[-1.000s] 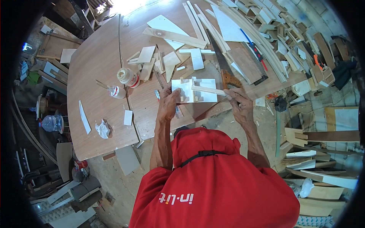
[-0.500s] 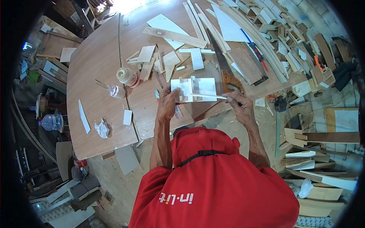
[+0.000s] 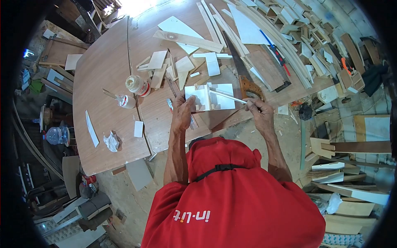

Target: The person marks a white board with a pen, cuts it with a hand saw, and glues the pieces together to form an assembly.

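My left hand point(image 3: 182, 113) grips the left end of a small white panel point(image 3: 224, 96), its thumb on the upper face. Across the panel stands a narrow pale strip point(image 3: 208, 99), with small wooden blocks beside it. In my right hand point(image 3: 260, 115) is a thin pale stick point(image 3: 231, 98), pinched near its right end. The stick's far tip reaches the top part of the strip; whether it touches is too small to tell. A handsaw point(image 3: 251, 87) lies just beyond my right hand.
On the wooden table point(image 3: 103, 66) stand an open jar point(image 3: 138, 85) and a white pot point(image 3: 126, 101) with sticks in it. A crumpled white cloth point(image 3: 111, 141) lies at left. Wood offcuts point(image 3: 159, 66) and long strips point(image 3: 231, 35) cover the far side. More wood pieces point(image 3: 318, 62) are piled at right.
The stick has swung from lying nearly level across the panel to slanting, its far tip now higher along the strip. My left hand still grips the panel.
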Available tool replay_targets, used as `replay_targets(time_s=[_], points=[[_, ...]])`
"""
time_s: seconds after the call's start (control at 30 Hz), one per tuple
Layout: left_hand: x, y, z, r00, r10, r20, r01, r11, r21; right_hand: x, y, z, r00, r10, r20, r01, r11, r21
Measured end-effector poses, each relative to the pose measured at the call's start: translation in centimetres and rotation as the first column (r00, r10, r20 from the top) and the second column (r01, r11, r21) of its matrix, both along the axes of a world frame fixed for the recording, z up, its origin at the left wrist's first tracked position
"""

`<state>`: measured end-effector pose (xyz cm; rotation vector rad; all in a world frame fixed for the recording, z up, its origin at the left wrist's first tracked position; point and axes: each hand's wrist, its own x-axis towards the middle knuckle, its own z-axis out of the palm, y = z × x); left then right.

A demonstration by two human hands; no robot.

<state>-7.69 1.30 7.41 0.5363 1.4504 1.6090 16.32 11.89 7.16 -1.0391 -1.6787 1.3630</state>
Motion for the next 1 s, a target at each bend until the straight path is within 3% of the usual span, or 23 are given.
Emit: replay_targets(time_s=[0.1, 0.17, 0.3, 0.37, 0.4, 0.47, 0.57, 0.8, 0.87, 1.0], points=[[0.1, 0.0, 0.1, 1.0, 0.019, 0.0, -0.019, 1.0, -0.022, 0.7, -0.3, 0.9, 0.996, 0.085, 0.017, -0.081, 0.984, -0.156], [0.0, 0.1, -0.1, 1.0, 0.019, 0.012, -0.018, 0.999, -0.031, 0.9, -0.3, 0.8, 0.993, -0.011, -0.121, -0.037, 0.923, -0.382], [0.2, 0.3, 0.0, 0.999, 0.01, 0.042, -0.007, 0.997, -0.074, -0.2, -1.0, 0.2, 0.98, 0.003, -0.198, -0.07, 0.941, -0.332], [0.3, 0.3, -0.1, 0.997, -0.004, 0.074, 0.006, 0.999, -0.032, -0.8, -1.3, -0.5, 0.987, 0.046, -0.156, -0.064, 0.992, -0.109], [0.3, 0.3, -0.1, 0.997, -0.001, 0.072, 0.003, 1.0, -0.031, -0.8, -1.3, -0.8, 0.986, 0.049, -0.158, -0.067, 0.992, -0.109], [0.5, 0.4, 0.2, 0.997, 0.026, 0.077, -0.023, 0.999, -0.036, -0.7, -1.6, -0.9, 0.993, 0.004, -0.12, 0.007, 0.996, 0.089], [0.1, 0.3, -0.4, 0.998, 0.032, 0.045, -0.031, 0.999, -0.028, 0.0, -1.9, 0.5, 0.999, -0.041, 0.014, 0.039, 0.993, 0.114], [0.1, 0.3, -0.5, 0.998, 0.049, 0.027, -0.048, 0.998, -0.043, -0.1, -1.7, 0.9, 0.996, 0.007, 0.084, -0.031, 0.957, 0.287], [0.1, 0.3, -0.6, 0.998, 0.042, 0.04, -0.041, 0.999, -0.026, -0.3, -1.5, 0.4, 0.996, 0.019, 0.091, -0.057, 0.901, 0.43], [0.1, 0.2, -0.2, 0.998, 0.038, 0.055, -0.037, 0.999, -0.025, -0.7, -1.3, 0.3, 0.995, 0.052, 0.082, -0.087, 0.849, 0.521]])
